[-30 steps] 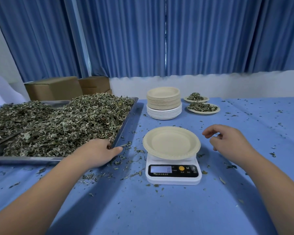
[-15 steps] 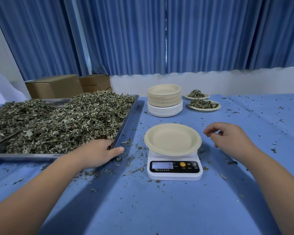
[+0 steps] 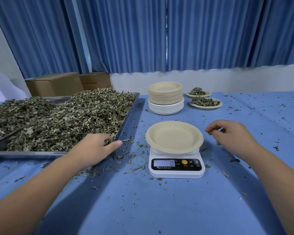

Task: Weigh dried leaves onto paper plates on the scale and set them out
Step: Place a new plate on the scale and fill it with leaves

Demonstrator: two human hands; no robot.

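An empty beige paper plate (image 3: 174, 136) sits on the white scale (image 3: 176, 167), whose display reads 0. To its left a metal tray (image 3: 127, 119) holds a big heap of dried leaves (image 3: 63, 119). My left hand (image 3: 93, 150) lies at the tray's near right corner, fingers curled into the leaves, thumb along the rim. My right hand (image 3: 231, 133) hovers just right of the plate, fingers loosely curled, holding nothing. Two filled plates (image 3: 205, 102) stand at the back.
A stack of paper plates (image 3: 165, 97) stands behind the scale. Cardboard boxes (image 3: 54, 83) sit behind the tray. Leaf crumbs are strewn over the blue tablecloth (image 3: 143, 200). Blue curtains hang behind.
My left hand has pushed a little further over the tray's rim and its fingers have curled into the leaves. The right hand has barely moved.
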